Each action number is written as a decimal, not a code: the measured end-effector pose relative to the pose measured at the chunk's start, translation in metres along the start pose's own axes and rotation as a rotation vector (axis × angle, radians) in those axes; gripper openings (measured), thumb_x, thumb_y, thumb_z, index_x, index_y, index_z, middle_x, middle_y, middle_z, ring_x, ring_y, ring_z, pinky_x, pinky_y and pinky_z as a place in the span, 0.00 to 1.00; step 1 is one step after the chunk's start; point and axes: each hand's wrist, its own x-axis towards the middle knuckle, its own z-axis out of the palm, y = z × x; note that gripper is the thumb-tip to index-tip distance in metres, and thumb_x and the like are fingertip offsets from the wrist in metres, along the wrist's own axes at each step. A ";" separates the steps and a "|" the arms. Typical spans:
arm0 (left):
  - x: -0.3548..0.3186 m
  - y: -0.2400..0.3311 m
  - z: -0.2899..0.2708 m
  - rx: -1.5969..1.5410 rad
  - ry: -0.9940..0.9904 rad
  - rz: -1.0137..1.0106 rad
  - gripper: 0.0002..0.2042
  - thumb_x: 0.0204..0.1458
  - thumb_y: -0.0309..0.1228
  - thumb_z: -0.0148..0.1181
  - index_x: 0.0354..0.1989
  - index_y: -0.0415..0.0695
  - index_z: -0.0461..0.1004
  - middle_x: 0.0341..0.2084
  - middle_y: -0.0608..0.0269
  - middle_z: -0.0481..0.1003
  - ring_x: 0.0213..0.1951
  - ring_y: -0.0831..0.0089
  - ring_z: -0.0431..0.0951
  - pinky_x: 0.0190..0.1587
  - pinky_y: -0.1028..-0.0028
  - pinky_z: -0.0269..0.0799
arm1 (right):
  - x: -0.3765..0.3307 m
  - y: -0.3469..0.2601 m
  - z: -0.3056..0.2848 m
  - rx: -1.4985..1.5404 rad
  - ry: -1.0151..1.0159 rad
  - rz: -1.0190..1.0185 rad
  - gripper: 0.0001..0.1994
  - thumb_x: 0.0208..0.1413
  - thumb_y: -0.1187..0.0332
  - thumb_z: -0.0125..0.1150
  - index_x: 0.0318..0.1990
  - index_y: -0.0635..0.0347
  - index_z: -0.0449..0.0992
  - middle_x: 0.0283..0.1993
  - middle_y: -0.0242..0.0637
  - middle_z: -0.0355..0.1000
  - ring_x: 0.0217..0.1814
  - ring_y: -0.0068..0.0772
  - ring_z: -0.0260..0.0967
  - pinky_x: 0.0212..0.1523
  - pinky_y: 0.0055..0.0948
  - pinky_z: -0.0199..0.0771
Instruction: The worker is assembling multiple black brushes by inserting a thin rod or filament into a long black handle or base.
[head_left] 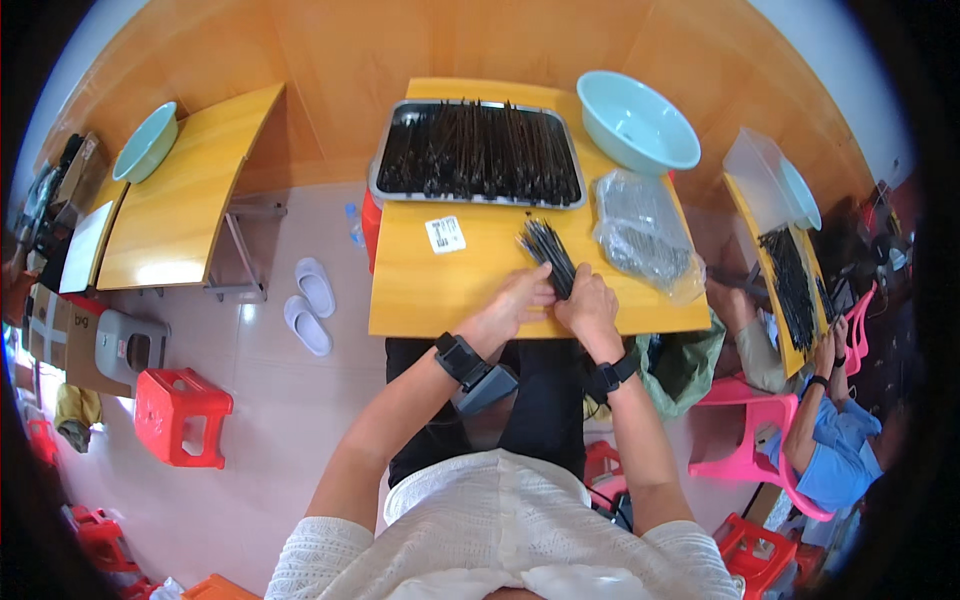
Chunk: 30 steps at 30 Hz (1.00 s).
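Note:
A bundle of thin black sticks or rods [545,246] stands at a slant over the near part of the yellow table [440,290]. My right hand [588,300] is closed around its lower end. Beside it, my left hand [518,298] has its fingers bent against the bundle's left side; whether they grip it is hard to see. Beyond the hands lies a metal tray [480,198] filled with rows of similar dark sticks [480,150]. A clear plastic bag [645,230] rests right of the bundle, and a white label [445,234] lies to its left.
A pale green basin [640,120] stands at the table's far right corner. A green sack [680,365] hangs or stands by the near right corner. On the right, another person [840,430] sits at a table with black sticks. A red stool [183,415] and white slippers [312,305] are on the left floor.

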 end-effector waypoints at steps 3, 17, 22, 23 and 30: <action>-0.012 0.002 -0.006 -0.011 -0.029 0.029 0.21 0.54 0.45 0.51 0.45 0.39 0.67 0.43 0.51 0.71 0.46 0.64 0.70 0.48 0.65 0.65 | 0.004 0.007 0.000 0.023 0.063 -0.059 0.19 0.35 0.71 0.63 0.38 0.66 0.65 0.35 0.57 0.69 0.40 0.59 0.69 0.42 0.46 0.69; 0.001 0.001 0.015 -0.148 -0.037 0.174 0.14 0.53 0.34 0.54 0.41 0.37 0.67 0.40 0.52 0.71 0.40 0.65 0.72 0.45 0.69 0.68 | 0.009 0.015 -0.008 0.258 -0.059 -0.060 0.18 0.32 0.70 0.63 0.34 0.70 0.68 0.31 0.57 0.71 0.39 0.55 0.70 0.41 0.42 0.69; -0.003 0.003 0.020 -0.214 -0.097 0.097 0.12 0.53 0.33 0.52 0.41 0.38 0.67 0.41 0.54 0.71 0.42 0.67 0.71 0.47 0.69 0.66 | 0.009 0.013 -0.009 0.076 0.008 -0.091 0.17 0.36 0.71 0.62 0.35 0.68 0.68 0.33 0.56 0.72 0.39 0.55 0.71 0.39 0.43 0.70; -0.004 0.002 0.019 -0.176 -0.074 0.102 0.12 0.54 0.32 0.52 0.41 0.39 0.67 0.40 0.54 0.71 0.43 0.67 0.71 0.48 0.68 0.66 | 0.009 0.011 -0.012 0.080 0.010 -0.084 0.17 0.36 0.71 0.62 0.35 0.68 0.68 0.33 0.56 0.72 0.39 0.55 0.71 0.39 0.43 0.70; -0.014 0.000 0.008 -0.107 -0.047 0.171 0.15 0.54 0.34 0.53 0.45 0.39 0.65 0.41 0.55 0.70 0.47 0.67 0.70 0.50 0.70 0.66 | 0.010 0.013 -0.005 0.073 0.067 -0.029 0.16 0.37 0.65 0.64 0.34 0.62 0.70 0.32 0.53 0.72 0.39 0.52 0.71 0.40 0.43 0.69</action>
